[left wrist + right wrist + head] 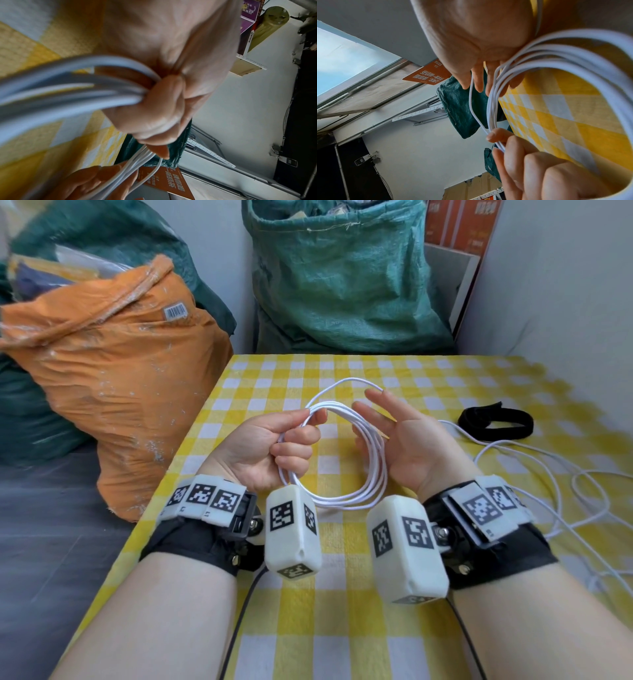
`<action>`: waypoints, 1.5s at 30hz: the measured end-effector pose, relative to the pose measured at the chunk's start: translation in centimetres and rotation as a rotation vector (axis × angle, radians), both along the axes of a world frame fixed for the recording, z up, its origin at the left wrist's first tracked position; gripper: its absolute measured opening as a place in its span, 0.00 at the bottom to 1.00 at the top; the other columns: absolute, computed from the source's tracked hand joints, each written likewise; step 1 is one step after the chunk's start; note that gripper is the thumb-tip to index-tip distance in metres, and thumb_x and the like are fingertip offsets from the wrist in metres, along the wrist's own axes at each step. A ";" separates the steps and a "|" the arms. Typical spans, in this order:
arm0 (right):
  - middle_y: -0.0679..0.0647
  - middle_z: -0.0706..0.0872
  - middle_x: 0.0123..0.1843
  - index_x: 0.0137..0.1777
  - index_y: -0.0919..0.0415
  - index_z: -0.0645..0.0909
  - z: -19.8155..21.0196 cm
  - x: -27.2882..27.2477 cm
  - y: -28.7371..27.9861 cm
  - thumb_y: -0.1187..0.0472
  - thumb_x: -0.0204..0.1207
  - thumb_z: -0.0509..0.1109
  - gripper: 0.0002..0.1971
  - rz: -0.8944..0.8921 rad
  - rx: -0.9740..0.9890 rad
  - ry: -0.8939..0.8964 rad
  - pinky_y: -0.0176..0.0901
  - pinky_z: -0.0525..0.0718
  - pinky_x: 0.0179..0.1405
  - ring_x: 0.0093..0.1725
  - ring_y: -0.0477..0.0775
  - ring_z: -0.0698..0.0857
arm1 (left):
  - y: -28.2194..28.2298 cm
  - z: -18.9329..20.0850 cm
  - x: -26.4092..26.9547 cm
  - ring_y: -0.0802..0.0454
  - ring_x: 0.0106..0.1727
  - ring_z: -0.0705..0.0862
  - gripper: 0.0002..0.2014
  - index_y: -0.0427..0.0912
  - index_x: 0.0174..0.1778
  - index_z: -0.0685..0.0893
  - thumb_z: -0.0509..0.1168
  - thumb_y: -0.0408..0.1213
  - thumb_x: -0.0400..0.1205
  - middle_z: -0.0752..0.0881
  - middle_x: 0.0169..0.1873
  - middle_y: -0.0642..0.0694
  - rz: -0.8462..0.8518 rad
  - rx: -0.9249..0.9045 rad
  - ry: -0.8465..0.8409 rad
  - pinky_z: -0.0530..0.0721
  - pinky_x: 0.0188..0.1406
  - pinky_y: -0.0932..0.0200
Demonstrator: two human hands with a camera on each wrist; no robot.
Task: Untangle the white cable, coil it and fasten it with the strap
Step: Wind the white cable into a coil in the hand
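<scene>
Fingers and thumb of the left hand (274,441) pinch several gathered loops of the thin white round cable (356,498) above the middle of the yellow-and-white checked tablecloth (342,628). The right hand (404,440), fingers straight and spread, guides the newest loop. Coiling appears partly done: loose cable trails toward the cloth's right edge, and the black fabric strap (496,424) lies unused near the far right corner.

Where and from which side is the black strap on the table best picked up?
Judging by its pose, pinch the strap at its near band, coming from above with the right hand, which is open and nearer. It lies as a flat open loop on the tablecloth, its near edge clear of the loose white cable; the left hand holds the coil.
</scene>
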State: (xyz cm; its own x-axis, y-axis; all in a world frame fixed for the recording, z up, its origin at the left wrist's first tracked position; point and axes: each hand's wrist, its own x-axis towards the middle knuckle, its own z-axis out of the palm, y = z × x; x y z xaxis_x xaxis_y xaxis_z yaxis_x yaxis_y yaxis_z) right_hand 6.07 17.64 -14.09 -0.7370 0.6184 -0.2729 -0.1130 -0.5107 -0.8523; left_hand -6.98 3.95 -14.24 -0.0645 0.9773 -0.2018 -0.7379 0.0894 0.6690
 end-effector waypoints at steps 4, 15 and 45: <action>0.46 0.85 0.39 0.45 0.50 0.84 0.0 -0.1 0.2 0.50 0.81 0.65 0.09 -0.105 -0.021 0.040 0.41 0.78 0.46 0.39 0.48 0.80 | 0.0 0.1 0.1 0.62 0.18 0.55 0.09 0.38 0.46 0.80 0.57 0.39 0.81 0.68 0.18 0.53 0.004 -0.054 0.047 0.61 0.12 0.72; 0.47 0.90 0.30 0.43 0.59 0.80 0.2 -0.1 1.0 0.59 0.85 0.61 0.11 -0.306 -0.161 0.273 0.33 0.88 0.38 0.29 0.41 0.88 | 0.1 -0.1 -0.1 0.62 0.17 0.57 0.08 0.36 0.46 0.85 0.69 0.37 0.75 0.70 0.18 0.52 -0.112 -0.016 0.002 0.66 0.12 0.70; 0.47 0.74 0.24 0.29 0.56 0.76 2.5 1.0 0.1 0.60 0.78 0.71 0.15 -0.376 0.417 0.221 0.31 0.66 0.20 0.21 0.43 0.69 | 0.0 1.1 0.3 0.62 0.15 0.53 0.17 0.43 0.39 0.77 0.50 0.50 0.83 0.56 0.20 0.55 -0.045 0.034 0.124 0.58 0.11 0.72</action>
